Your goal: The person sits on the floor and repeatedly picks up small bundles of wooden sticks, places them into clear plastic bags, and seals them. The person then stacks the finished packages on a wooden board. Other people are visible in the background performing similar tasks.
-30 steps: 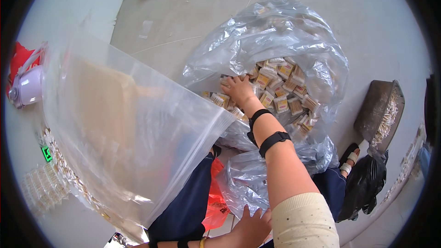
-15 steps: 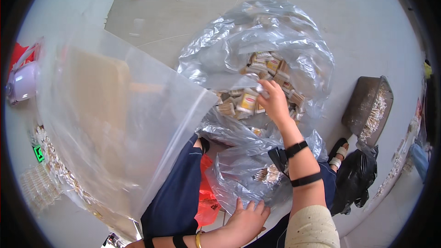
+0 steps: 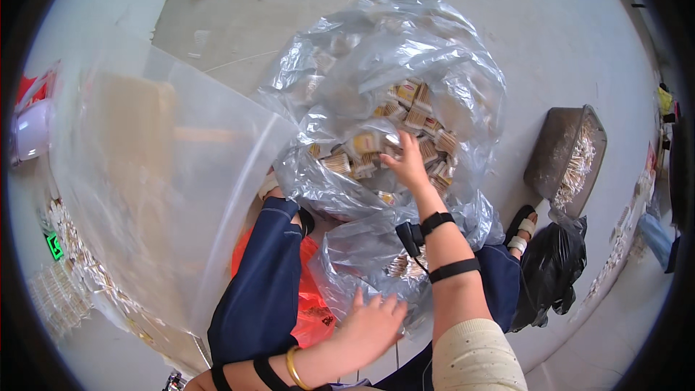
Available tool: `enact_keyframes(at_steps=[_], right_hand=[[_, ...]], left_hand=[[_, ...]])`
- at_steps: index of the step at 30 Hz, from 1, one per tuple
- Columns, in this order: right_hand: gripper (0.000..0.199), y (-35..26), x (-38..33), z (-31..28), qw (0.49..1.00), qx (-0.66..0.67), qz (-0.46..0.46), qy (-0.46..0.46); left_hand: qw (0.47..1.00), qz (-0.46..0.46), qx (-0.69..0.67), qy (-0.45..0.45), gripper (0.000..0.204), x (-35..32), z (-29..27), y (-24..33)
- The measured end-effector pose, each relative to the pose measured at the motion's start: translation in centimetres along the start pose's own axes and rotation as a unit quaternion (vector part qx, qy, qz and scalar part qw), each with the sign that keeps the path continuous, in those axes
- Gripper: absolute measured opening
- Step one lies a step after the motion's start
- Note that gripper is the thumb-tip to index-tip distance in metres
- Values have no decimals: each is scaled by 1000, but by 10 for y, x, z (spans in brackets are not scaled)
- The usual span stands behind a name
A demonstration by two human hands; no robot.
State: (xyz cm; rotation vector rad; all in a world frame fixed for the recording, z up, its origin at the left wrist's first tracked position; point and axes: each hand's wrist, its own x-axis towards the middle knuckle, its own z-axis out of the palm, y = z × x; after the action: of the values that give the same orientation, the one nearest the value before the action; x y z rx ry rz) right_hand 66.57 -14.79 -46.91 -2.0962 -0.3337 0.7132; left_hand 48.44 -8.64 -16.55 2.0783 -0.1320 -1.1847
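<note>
The large clear plastic bag [image 3: 376, 87] of small tan packets [image 3: 405, 123] sits open on the floor between the person's knees. Inside it the right hand [image 3: 407, 163] reaches, fingers curled among packets; grip unclear. The left hand [image 3: 373, 326], spread flat, braces the bag's near side.

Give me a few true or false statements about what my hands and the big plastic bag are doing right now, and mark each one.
1. The right hand reaches into the clear plastic bag among small tan bundles. True.
2. The left hand is raised high above the bag. False: it rests low against the bag's near side, by the lap.
3. The right forearm wears two black bands. True.
4. The black bag lies on the person's left. False: it is at the right, below a brown tray of pale sticks.
5. The left wrist wears a gold bangle. True.
</note>
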Motion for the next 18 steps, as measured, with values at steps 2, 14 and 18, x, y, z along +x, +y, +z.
enact_keyframes(at_steps=[2,14,18], right_hand=[[75,-3,1,-2,1000,6,-8,-3],[83,63,-47,-65,976,126,179,2],[104,46,-26,-43,965,102,242,8]], left_hand=[[999,-14,21,41,59,3,-11,-13],[966,-180,-87,165,74,156,-47,-156],[850,-240,-241,402,73,219,-13,-261]])
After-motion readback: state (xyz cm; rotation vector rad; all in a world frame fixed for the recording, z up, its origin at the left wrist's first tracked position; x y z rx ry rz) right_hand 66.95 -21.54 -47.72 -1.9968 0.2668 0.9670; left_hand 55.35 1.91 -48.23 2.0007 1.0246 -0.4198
